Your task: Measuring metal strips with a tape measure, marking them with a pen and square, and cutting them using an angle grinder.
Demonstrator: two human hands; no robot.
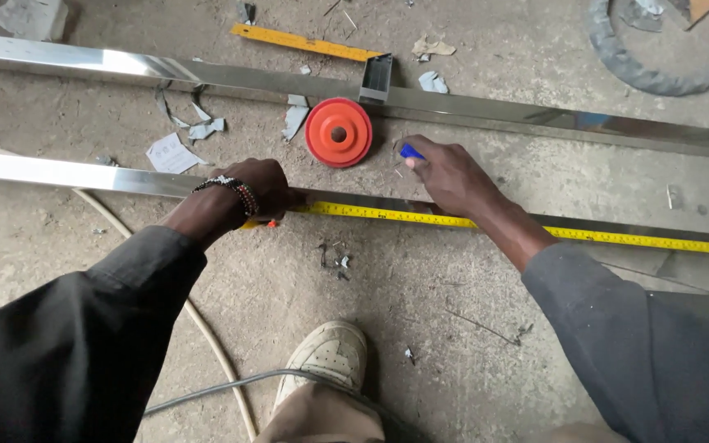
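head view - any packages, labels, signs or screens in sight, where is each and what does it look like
No packages, signs or screens show.
Paper slip: on the floor above the near steel bar, left of the left hand; small, white, roughly square, faint print.
Tape measure: stretched along the near steel bar, under the right hand; long yellow strip with dark scale marks.
Yellow ruler: on the floor at the top, beyond the far bar; flat, narrow, orange-yellow.

2 steel tubes [486, 107], 1 tape measure [387, 215], 1 red disc [338, 132], 1 blue marker [410, 152], 2 hands [449, 175]
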